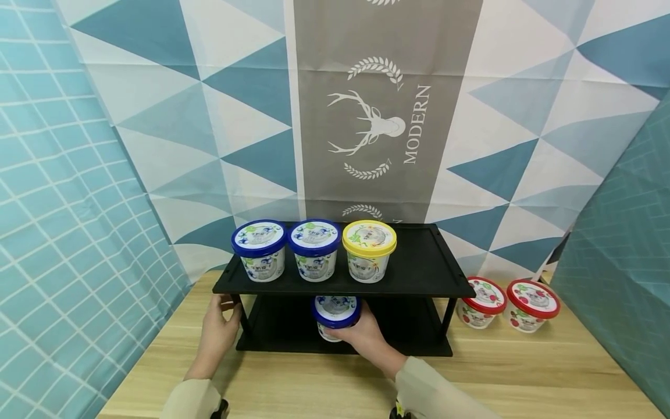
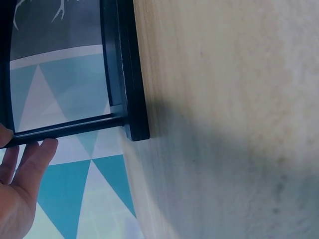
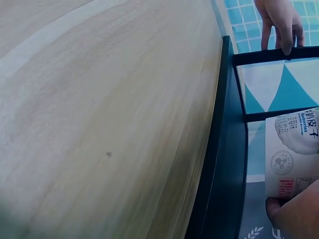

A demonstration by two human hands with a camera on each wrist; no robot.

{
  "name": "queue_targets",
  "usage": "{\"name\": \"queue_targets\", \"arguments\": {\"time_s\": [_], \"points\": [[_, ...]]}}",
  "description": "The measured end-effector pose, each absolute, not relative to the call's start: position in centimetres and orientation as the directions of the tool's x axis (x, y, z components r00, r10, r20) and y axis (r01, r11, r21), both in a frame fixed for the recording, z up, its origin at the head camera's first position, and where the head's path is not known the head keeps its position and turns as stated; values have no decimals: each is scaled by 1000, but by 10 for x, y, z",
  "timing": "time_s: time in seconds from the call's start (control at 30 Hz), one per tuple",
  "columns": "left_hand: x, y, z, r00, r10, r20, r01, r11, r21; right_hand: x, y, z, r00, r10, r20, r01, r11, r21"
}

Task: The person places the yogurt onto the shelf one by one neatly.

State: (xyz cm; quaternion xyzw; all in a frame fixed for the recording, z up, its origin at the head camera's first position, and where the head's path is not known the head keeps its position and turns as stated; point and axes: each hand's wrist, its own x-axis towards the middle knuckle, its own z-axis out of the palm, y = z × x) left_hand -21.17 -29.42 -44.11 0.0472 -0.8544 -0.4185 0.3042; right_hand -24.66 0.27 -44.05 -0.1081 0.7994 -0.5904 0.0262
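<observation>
A black two-tier rack (image 1: 419, 256) stands on the wooden table. My left hand (image 1: 218, 329) is at its left end, pinching the upright post (image 2: 75, 128) between thumb and fingers. In the right wrist view the same left hand (image 3: 282, 22) shows beyond the rack. My right hand (image 1: 366, 337) grips a blue-lidded tub (image 1: 336, 309) from its right side, within the lower tier. This tub's white printed wall (image 3: 294, 159) shows in the right wrist view, with the right thumb (image 3: 294, 211) against it. The upper shelf partly overlaps the tub's lid in the head view.
On the upper shelf stand two blue-lidded tubs (image 1: 260, 250) (image 1: 314, 250) and a yellow-lidded tub (image 1: 369, 250), in a row toward the left. Two red-lidded tubs (image 1: 481, 302) (image 1: 532, 305) sit on the table right of the rack. Patterned cloth (image 1: 251, 105) hangs close behind.
</observation>
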Motion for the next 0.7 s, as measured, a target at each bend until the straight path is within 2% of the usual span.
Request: {"name": "queue_targets", "arguments": {"time_s": [0.7], "points": [[-211,-293,-438,-825,-338,452,148,643,752,-251,-19,-444,-970,-217,111,-166,257,-952]]}}
